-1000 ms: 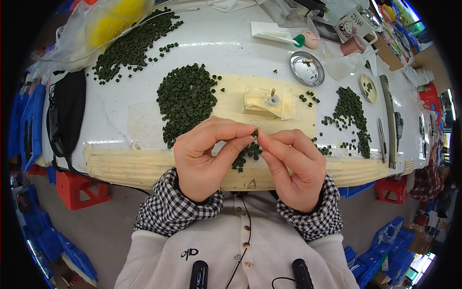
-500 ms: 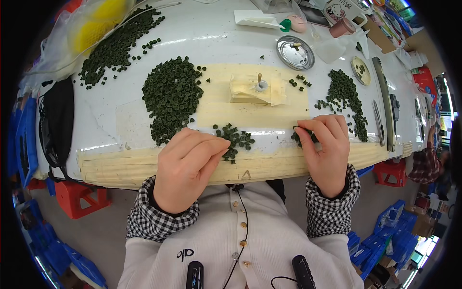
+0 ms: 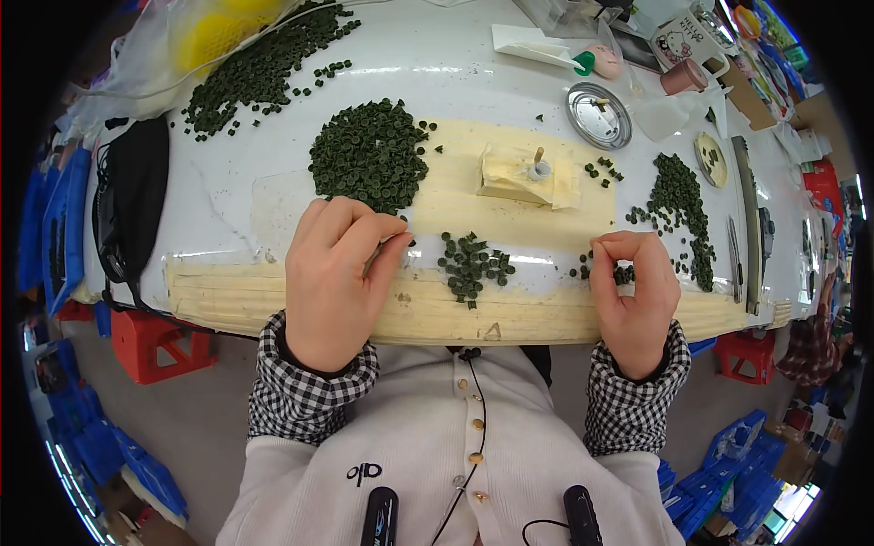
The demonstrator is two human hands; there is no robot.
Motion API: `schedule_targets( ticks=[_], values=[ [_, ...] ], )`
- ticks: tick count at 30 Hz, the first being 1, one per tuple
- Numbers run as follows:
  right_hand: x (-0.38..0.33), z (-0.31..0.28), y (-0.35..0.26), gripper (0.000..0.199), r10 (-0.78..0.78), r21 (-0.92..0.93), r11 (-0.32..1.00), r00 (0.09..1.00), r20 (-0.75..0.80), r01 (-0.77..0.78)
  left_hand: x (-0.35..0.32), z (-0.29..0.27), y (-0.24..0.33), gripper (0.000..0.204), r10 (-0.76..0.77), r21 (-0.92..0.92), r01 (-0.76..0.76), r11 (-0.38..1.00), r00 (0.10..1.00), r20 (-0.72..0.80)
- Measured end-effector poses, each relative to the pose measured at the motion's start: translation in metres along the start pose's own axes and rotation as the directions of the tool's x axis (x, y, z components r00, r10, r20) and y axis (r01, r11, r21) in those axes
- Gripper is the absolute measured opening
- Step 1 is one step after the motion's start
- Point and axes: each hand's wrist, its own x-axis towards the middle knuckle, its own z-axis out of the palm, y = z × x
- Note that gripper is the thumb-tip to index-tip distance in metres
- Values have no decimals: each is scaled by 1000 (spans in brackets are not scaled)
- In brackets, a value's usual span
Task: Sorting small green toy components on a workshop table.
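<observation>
My left hand (image 3: 339,278) is closed in a pinch by the near edge of a large heap of small dark green cap-like pieces (image 3: 364,155). A couple of pieces lie right at its fingertips; whether one is between them is hard to tell. To its right is a smaller pile of the same pieces (image 3: 473,264). My right hand (image 3: 640,296) also pinches, thumb against forefinger, above a few loose pieces (image 3: 622,274) partly hidden by it. What it holds, if anything, is too small to make out. Beyond, between the hands, stands a tape-covered block (image 3: 519,185) with an upright peg (image 3: 539,156).
More green pieces lie at the far left (image 3: 246,82) and right (image 3: 678,205). A round metal tin lid (image 3: 596,116), a small yellowish dish (image 3: 710,159), tweezers (image 3: 734,259) and a long grey bar (image 3: 748,223) are on the right. A black bag (image 3: 135,205) lies left.
My left hand has moved left, from the small pile to the large heap's near edge. My right hand stays by its few loose pieces. The whole view has shifted.
</observation>
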Motion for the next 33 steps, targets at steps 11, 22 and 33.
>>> schedule_targets(
  ticks=[11,22,33],
  values=[
    [-3,7,-24,18,225,430,867,968,114,-252,-1,4,8,11,-42,-62,42,997,999,8],
    [13,21,-39,19,254,804,439,913,318,-402,6,26,32,17,-214,-881,391,265,915,342],
    [12,26,-31,17,256,860,70,842,474,-506,7,32,31,15,-223,-925,355,136,921,320]
  ],
)
